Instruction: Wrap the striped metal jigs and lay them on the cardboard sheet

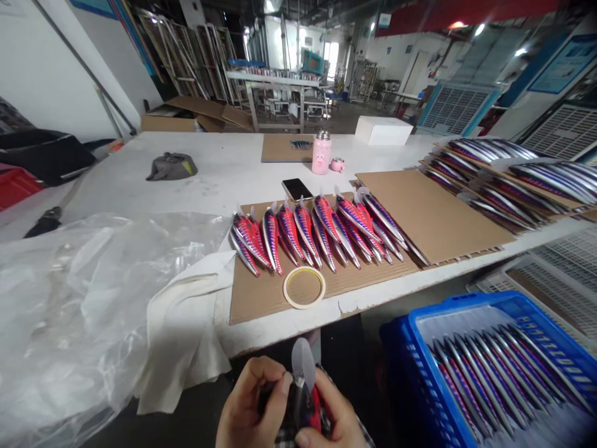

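Note:
Low in the head view, my right hand (338,414) is closed around a fishing lure (301,401) with a dark back, a red side and a clear lip pointing up. My left hand (259,398) pinches thumb and forefinger together at the lure's head, beside the lip; anything small between those fingertips is hidden. Beyond my hands, several red, purple and silver lures (303,230) lie in a row on a cardboard sheet (261,298). A roll of masking tape (304,305) rests flat on that sheet's near part.
To the right stands a blue crate (424,348) with several lures inside. Stacked cardboard layers of lures (504,180) sit at the table's right. Clear plastic sheeting (93,311) and white cloth (177,330) cover the left. A phone (297,189) and pink bottle (321,154) stand farther back.

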Tool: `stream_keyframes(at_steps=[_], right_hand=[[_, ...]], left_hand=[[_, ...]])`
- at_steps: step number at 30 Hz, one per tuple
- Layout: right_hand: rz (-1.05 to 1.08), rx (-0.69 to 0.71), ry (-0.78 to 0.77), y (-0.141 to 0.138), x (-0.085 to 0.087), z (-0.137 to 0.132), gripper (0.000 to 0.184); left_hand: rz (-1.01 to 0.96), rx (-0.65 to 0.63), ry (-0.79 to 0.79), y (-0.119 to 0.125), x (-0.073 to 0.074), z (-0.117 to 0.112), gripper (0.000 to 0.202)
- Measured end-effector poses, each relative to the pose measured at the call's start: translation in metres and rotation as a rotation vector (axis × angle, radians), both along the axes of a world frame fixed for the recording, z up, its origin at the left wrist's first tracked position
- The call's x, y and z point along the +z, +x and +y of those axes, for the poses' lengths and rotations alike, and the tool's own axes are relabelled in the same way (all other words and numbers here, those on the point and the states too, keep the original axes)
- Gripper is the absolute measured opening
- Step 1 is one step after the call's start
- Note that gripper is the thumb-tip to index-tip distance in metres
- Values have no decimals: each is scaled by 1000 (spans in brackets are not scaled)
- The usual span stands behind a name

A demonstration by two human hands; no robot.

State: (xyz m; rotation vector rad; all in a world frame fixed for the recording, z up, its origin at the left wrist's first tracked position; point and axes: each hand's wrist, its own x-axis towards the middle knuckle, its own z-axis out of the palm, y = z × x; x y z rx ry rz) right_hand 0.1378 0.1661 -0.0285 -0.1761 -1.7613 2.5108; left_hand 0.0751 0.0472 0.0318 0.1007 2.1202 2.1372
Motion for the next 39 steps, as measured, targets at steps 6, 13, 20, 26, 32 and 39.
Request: stream_keyframes(at_steps=[6, 13, 20, 26, 32, 39], right_hand=[[-57, -13, 18, 1, -4, -3, 74], [-42, -24, -207, -5, 5, -7, 77], [-86, -120, 46, 1, -5, -2, 73], [-74, -138, 166, 5, -13, 2, 65], [-57, -147, 250, 4, -15, 1, 63], [-79, -136, 269, 3, -18, 2, 67]], left_hand=[[3, -30, -39, -1, -8, -3, 15], [207, -4, -176, -14, -8, -17, 8], [242, -289, -303, -12, -3, -14, 10], [266, -215, -321, -6, -7, -7, 12], [393, -193, -471, -8, -6, -10, 11], [502, -279, -571, -18, -14, -19, 8]])
